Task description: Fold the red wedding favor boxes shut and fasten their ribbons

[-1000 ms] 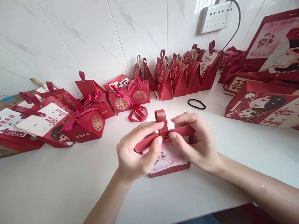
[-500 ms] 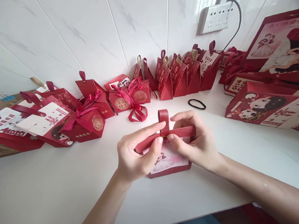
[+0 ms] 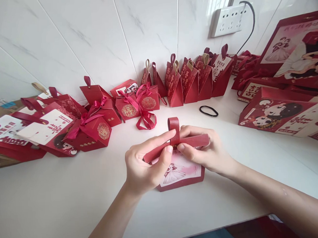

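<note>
A small red gift box (image 3: 181, 174) with a pink picture panel stands on the white counter (image 3: 59, 200) in front of me. My left hand (image 3: 142, 165) pinches the left side of its folded top flap between thumb and forefinger. My right hand (image 3: 206, 150) grips the right side of the same flap, fingers curled over it. A red loop handle (image 3: 174, 127) sticks up between my two hands.
Red gift boxes with ribbons (image 3: 96, 127) crowd the left and back. A row of upright red pouches (image 3: 189, 81) lines the tiled wall. A black hair tie (image 3: 208, 111) lies behind the box. Large printed red boxes (image 3: 282, 115) fill the right. A wall socket (image 3: 227, 19) hangs above.
My right hand's fingers have curled down and closed over the right side of the flap. The box front sits slightly lower and more exposed. My left hand has barely moved.
</note>
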`<move>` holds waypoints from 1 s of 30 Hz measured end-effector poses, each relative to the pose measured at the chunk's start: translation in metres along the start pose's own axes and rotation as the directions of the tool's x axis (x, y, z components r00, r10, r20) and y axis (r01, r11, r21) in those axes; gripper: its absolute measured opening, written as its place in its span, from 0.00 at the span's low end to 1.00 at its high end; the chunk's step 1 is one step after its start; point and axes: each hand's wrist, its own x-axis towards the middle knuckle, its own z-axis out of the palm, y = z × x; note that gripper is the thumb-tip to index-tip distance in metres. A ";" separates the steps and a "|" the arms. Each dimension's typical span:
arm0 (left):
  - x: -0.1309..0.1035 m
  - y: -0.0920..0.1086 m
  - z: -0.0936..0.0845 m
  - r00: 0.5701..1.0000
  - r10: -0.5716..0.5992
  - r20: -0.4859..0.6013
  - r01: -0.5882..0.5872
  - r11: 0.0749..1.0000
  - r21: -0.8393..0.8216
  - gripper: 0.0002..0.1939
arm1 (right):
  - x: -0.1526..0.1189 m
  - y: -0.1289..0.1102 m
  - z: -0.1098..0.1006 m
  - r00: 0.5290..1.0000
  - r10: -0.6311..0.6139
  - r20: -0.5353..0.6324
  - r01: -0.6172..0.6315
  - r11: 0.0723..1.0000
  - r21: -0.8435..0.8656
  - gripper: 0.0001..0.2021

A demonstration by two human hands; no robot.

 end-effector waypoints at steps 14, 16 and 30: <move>0.001 0.002 0.001 0.998 -0.062 -0.009 0.061 0.995 -0.082 0.20 | 0.001 0.002 -0.004 0.996 -0.086 0.030 0.088 0.992 -0.086 0.08; 0.001 0.002 0.001 0.998 -0.063 0.008 0.063 0.993 -0.103 0.19 | 0.001 0.001 -0.004 0.995 -0.095 0.023 0.097 0.991 -0.088 0.08; -0.001 -0.002 0.000 0.989 -0.110 0.103 0.124 0.981 -0.146 0.18 | 0.002 0.001 -0.004 0.997 -0.067 0.026 0.069 0.994 -0.079 0.10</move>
